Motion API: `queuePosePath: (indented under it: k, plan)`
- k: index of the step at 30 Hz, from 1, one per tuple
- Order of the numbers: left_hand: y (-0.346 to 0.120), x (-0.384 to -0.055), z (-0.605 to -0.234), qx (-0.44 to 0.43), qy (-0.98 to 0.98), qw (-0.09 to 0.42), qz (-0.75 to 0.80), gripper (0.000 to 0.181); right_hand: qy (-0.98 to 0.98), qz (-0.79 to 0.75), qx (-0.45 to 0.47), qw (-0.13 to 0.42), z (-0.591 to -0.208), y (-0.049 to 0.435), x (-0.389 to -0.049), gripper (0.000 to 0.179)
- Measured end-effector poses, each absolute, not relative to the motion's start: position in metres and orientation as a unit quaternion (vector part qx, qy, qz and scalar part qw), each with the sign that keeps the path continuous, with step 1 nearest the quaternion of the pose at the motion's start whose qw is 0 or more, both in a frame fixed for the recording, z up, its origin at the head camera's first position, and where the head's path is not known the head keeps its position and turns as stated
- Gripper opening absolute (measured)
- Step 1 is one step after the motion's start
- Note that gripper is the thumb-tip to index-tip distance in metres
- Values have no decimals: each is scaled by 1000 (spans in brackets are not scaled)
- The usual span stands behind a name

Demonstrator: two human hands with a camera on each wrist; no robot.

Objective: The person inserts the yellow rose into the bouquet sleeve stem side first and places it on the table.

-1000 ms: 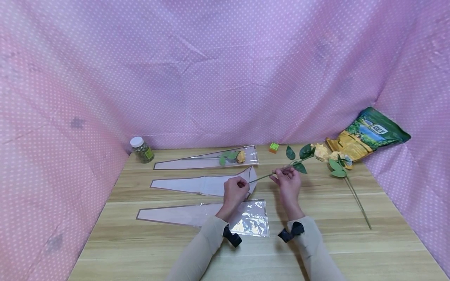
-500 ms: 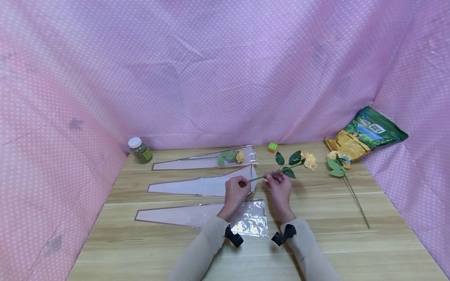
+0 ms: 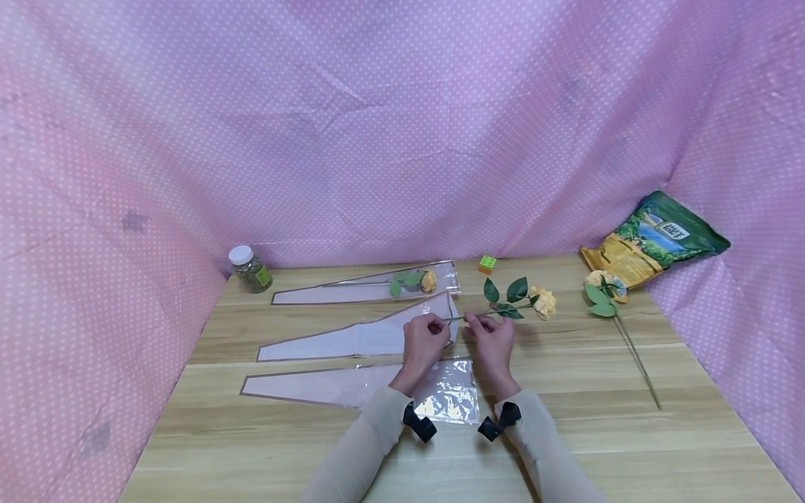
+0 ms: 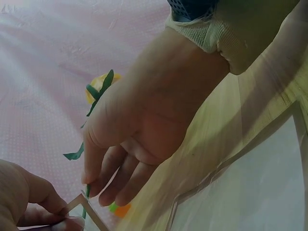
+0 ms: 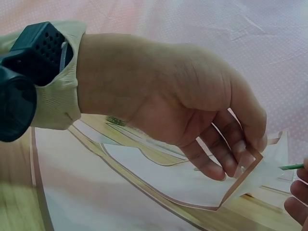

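In the head view, my left hand [image 3: 424,346] pinches the mouth of the middle flower sleeve [image 3: 371,337], a tapered clear and white wrapper with a dark border. The left wrist view shows the held corner [image 4: 79,202] up close. My right hand [image 3: 495,344] pinches the green stem of a yellow rose [image 3: 544,302], just right of that mouth. The rose's bloom and dark leaves [image 3: 518,289] point right. Its stem [image 5: 291,167] runs at the sleeve's opening in the right wrist view, and the stem's lower end is hidden by the left hand and sleeve.
Behind lies a sleeve [image 3: 302,296] with a yellow rose [image 3: 429,281] inside; a flat sleeve [image 3: 308,386] lies in front. Another rose [image 3: 602,309] lies right, by a green and yellow bag [image 3: 660,237]. A jar [image 3: 251,271] and a small block [image 3: 487,263] stand at the back.
My right hand has moved left with the rose, bringing its stem farther toward the left hand. The middle sleeve's narrow end has swung toward the front. My left hand has stayed nearly in place.
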State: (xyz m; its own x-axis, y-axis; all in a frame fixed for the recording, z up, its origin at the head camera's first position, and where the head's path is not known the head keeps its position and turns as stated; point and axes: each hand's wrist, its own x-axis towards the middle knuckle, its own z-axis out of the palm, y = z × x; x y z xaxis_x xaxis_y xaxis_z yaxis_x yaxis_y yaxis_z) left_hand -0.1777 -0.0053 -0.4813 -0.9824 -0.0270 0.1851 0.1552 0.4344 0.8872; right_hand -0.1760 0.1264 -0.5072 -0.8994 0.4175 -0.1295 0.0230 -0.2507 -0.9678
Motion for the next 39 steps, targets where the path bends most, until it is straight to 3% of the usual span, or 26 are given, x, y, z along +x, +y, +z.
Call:
queuePosePath:
  k: [4, 7, 11, 19, 27, 39]
  plan:
    - [-5, -178, -482, -41, -843, 87, -529, 7, -581, 787, -185, 93, -507, 128, -173, 38]
    - [-6, -178, -483, -40, -847, 88, -522, 8, -561, 805, -175, 76, -505, 130, -171, 39]
    - [-6, -179, -483, -39, -849, 88, -519, 8, -552, 812, -172, 83, -502, 133, -170, 48]
    - [-5, -179, -483, -39, -846, 91, -524, 8, -529, 819, -193, 111, -497, 137, -172, 40]
    - [-5, -178, -482, -45, -848, 94, -520, 8, -554, 805, -154, 147, -503, 134, -174, 12]
    - [-4, -177, -481, -56, -852, 101, -511, 7, -588, 792, -131, 97, -506, 128, -172, 23]
